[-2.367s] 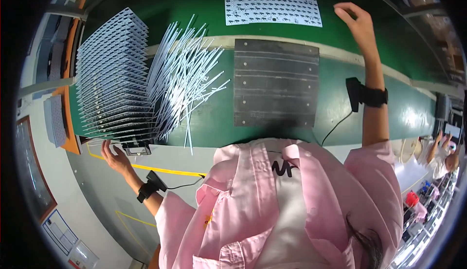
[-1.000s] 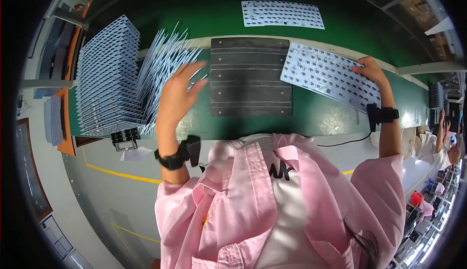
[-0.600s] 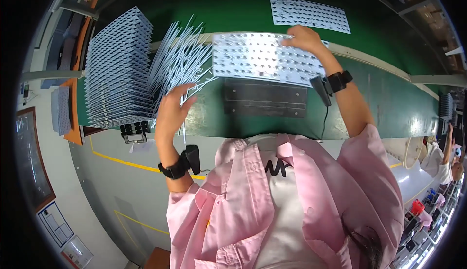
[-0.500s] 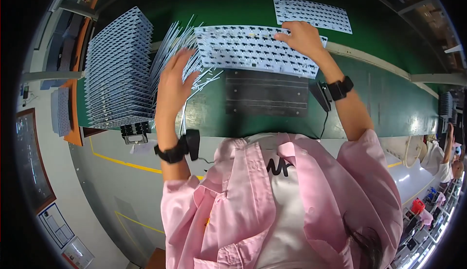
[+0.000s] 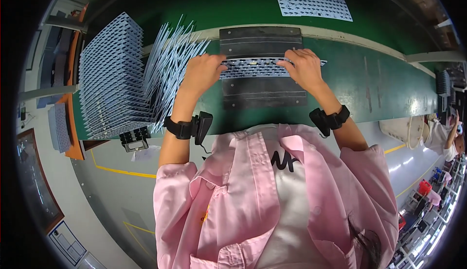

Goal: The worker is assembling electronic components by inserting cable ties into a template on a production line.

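Note:
Between my hands is a white keyboard circuit board (image 5: 253, 69) with rows of dark switch marks. It is tilted steeply, so only a narrow face shows. My left hand (image 5: 204, 73) pinches its left end, and my right hand (image 5: 302, 69) grips it near the right end, thumb on the front and fingers over the far edge. Under it lies a black fixture plate (image 5: 262, 93) with several screws and thin grooves. Whether the board's lower edge touches the plate I cannot tell.
A tall stack of similar boards (image 5: 112, 79) stands at the left, beside a loose heap of thin white strips (image 5: 170, 64). Another keyboard board (image 5: 314, 5) lies flat on the green bench (image 5: 379, 69) at the back right. A person (image 5: 445, 135) is far off to the right.
My left hand has come over from the strips and taken the board's left end. The board has tipped from face-up to steeply angled and sits over the black plate.

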The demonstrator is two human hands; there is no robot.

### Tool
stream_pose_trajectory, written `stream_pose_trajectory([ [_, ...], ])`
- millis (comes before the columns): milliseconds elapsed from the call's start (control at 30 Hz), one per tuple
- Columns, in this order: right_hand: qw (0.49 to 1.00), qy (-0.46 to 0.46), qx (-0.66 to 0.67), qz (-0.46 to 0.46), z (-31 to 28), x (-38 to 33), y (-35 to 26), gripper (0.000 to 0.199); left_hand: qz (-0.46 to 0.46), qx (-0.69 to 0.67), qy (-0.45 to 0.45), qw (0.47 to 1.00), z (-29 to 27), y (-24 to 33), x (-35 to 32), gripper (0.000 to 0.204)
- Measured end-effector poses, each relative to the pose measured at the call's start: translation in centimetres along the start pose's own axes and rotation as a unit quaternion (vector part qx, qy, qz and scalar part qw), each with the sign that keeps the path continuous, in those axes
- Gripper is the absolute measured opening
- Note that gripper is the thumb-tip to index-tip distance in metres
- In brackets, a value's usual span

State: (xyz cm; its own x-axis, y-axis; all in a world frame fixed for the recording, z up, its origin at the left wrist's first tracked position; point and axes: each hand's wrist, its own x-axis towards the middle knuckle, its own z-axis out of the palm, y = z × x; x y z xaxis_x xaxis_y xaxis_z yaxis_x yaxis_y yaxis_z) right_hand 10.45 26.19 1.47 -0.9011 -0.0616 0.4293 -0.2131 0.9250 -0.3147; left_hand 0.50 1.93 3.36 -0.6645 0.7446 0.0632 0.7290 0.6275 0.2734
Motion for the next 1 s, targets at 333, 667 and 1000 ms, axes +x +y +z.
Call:
stream_pose_trajectory([
  [333,0.999,0.031,-0.014,0.012,1.2,-1.2,-0.4,0.025,-0.028,-0.004,0.017,0.999,0.8,0.4,-1.0,0.018],
  [667,0.983,-0.124,0.025,0.133,8.4,5.4,7.3,0.031,-0.037,0.059,0.102,0.992,6.7,-5.0,6.1,0.051],
  [1000,0.975,-0.034,0.011,0.219,-3.2,3.5,6.5,0.033,-0.177,-0.171,0.178,0.953,8.1,-4.4,-3.0,0.039],
])
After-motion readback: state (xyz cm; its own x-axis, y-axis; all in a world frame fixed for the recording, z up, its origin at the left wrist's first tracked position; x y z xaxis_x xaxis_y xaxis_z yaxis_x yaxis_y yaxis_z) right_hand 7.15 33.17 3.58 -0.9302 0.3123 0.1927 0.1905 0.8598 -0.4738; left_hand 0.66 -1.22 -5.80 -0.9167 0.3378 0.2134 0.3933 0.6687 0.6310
